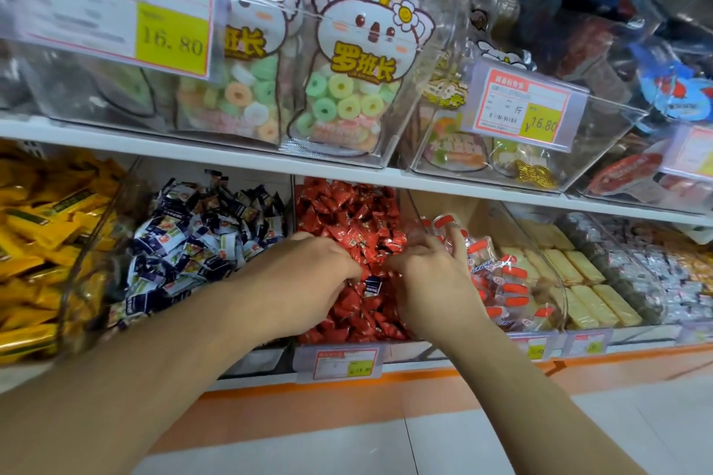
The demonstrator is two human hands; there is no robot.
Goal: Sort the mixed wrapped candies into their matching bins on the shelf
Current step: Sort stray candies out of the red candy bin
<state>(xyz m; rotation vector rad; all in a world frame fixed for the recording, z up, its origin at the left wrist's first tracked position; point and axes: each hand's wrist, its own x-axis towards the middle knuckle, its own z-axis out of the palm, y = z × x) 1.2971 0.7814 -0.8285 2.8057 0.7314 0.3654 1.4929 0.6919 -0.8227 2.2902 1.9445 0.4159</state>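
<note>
Red-candy bin (389, 349): left hand (308, 278) and right hand (432, 274), fingers curled into the pile, flank a stray blue-wrapped candy (372, 286) at 12 o'clock of the wrists, apparently isolating it; grip unclear.

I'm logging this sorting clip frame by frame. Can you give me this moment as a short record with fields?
place: shop shelf, lower row of clear bins
left hand: in the red candy bin, fingers curled into the pile
right hand: same bin, fingers bent
stray: one blue-white candy among red candies, between the hands
match: blue-white bin, just left
grip: unclear
</note>
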